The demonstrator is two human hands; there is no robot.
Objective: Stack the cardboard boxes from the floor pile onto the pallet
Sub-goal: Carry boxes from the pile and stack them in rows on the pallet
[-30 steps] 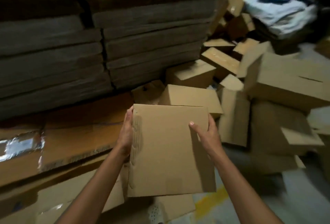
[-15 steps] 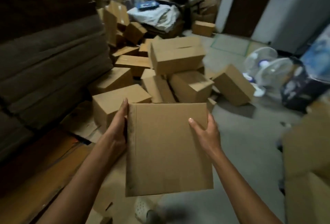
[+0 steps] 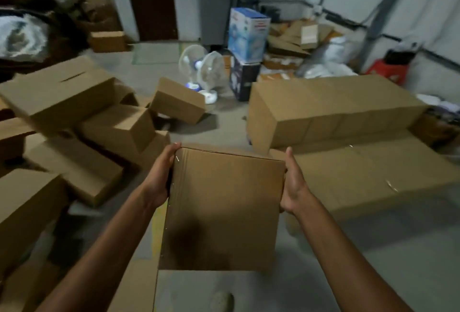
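Item one, as we record it: a plain brown corrugated cardboard box (image 3: 224, 207), closed and held off the grey concrete floor (image 3: 224, 122) between both hands, its broad face toward us. The left hand (image 3: 159, 174) grips the box's upper left edge, fingers curled over the top corner. The right hand (image 3: 293, 184) grips the upper right edge, thumb raised along the near face; its other fingers are hidden behind the box. At left is a loose floor pile of brown cardboard boxes (image 3: 74, 102), tilted and overlapping. At right, just beyond the held box, a neat row of brown cardboard boxes (image 3: 331, 110) stands on a lower layer of like boxes (image 3: 373, 169); we cannot tell what lies beneath them. Further back we list two white table fans (image 3: 201, 70), a blue-and-white printed carton (image 3: 247, 32) atop a dark carton (image 3: 242, 80), and a red plastic stool (image 3: 387, 71).
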